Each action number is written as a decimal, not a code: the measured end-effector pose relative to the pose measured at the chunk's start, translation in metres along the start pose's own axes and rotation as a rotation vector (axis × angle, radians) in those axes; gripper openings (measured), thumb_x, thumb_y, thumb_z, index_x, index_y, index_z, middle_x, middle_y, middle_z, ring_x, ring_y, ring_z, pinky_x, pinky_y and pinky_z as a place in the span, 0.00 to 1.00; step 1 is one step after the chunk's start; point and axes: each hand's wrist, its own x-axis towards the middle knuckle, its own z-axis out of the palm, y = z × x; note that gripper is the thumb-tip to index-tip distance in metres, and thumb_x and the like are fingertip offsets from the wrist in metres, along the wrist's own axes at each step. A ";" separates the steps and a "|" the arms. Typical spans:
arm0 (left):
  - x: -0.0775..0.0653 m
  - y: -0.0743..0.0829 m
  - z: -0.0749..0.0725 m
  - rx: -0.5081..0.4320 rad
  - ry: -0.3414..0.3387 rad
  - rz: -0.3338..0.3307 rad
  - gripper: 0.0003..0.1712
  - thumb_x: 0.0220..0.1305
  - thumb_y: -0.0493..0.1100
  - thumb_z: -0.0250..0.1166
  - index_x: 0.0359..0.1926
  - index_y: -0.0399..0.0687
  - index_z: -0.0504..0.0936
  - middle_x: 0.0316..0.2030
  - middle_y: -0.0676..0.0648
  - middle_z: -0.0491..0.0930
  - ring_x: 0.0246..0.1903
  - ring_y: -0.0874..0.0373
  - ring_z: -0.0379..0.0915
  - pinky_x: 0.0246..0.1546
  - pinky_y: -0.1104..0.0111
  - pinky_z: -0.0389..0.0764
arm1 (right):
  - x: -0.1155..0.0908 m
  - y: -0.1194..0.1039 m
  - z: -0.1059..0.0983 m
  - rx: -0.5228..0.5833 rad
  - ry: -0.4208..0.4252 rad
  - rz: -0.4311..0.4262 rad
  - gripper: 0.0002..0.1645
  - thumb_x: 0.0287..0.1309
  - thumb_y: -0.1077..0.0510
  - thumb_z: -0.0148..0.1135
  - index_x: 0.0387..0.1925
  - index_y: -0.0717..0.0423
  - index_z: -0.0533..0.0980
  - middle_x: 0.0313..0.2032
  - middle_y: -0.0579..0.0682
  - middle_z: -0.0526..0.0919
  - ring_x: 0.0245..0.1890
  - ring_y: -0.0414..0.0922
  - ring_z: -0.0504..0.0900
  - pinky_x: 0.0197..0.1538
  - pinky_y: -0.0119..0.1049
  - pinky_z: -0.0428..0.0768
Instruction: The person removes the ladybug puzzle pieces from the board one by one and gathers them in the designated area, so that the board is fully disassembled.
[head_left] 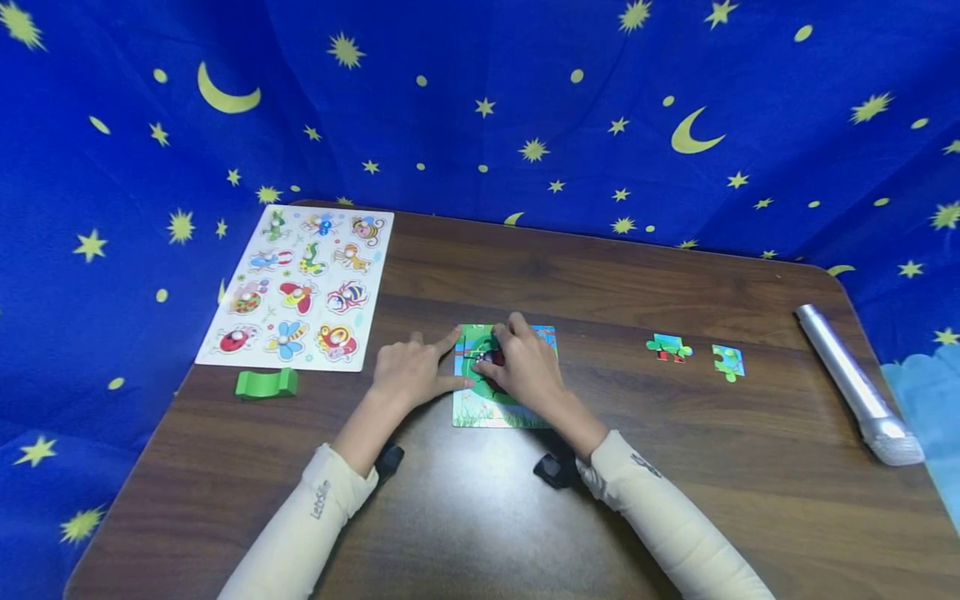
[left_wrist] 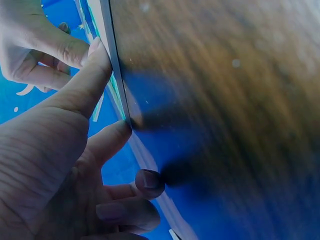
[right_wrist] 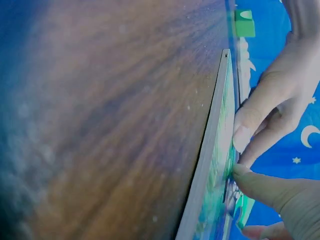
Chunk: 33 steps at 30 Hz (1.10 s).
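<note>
A square jigsaw puzzle [head_left: 495, 422] with a ladybug on a green leaf lies flat in front of me. My left hand [head_left: 408, 371] is at its left side, thumb on the picture and index finger stretched to the upper left corner. The left wrist view shows that thumb [left_wrist: 95, 65] over the board's edge, other fingers loosely bent. Over the middle of the picture, my right hand [head_left: 531, 362] pinches a puzzle piece [right_wrist: 243, 210], its green edge showing between thumb and finger in the right wrist view. Most of the piece is hidden by the hand.
Two loose puzzle pieces [head_left: 670, 347] [head_left: 728, 362] lie to the right. A silver microphone [head_left: 855, 379] rests near the right table edge. At the left are a white insect peg board [head_left: 258, 333] and a green arched block [head_left: 266, 384]. A blue star-patterned cloth [head_left: 450, 125] hangs behind.
</note>
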 end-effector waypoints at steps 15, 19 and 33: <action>0.000 0.001 -0.001 0.000 0.005 0.008 0.54 0.52 0.81 0.57 0.76 0.68 0.57 0.59 0.29 0.75 0.22 0.50 0.70 0.22 0.62 0.69 | 0.004 0.007 0.001 0.164 -0.069 0.120 0.39 0.48 0.44 0.78 0.53 0.68 0.80 0.34 0.52 0.71 0.26 0.42 0.67 0.28 0.32 0.67; -0.001 0.001 0.000 -0.008 0.003 0.007 0.54 0.53 0.81 0.58 0.76 0.68 0.57 0.52 0.31 0.79 0.20 0.53 0.67 0.20 0.64 0.66 | 0.005 0.007 0.001 0.172 -0.060 0.106 0.39 0.48 0.46 0.78 0.54 0.69 0.79 0.36 0.53 0.73 0.26 0.43 0.69 0.28 0.32 0.69; -0.002 0.001 -0.002 -0.042 -0.007 0.008 0.54 0.53 0.80 0.59 0.76 0.66 0.57 0.48 0.32 0.79 0.20 0.53 0.65 0.20 0.64 0.65 | -0.011 0.041 -0.032 0.164 -0.075 0.165 0.41 0.48 0.47 0.77 0.60 0.66 0.76 0.38 0.52 0.70 0.24 0.42 0.67 0.26 0.34 0.67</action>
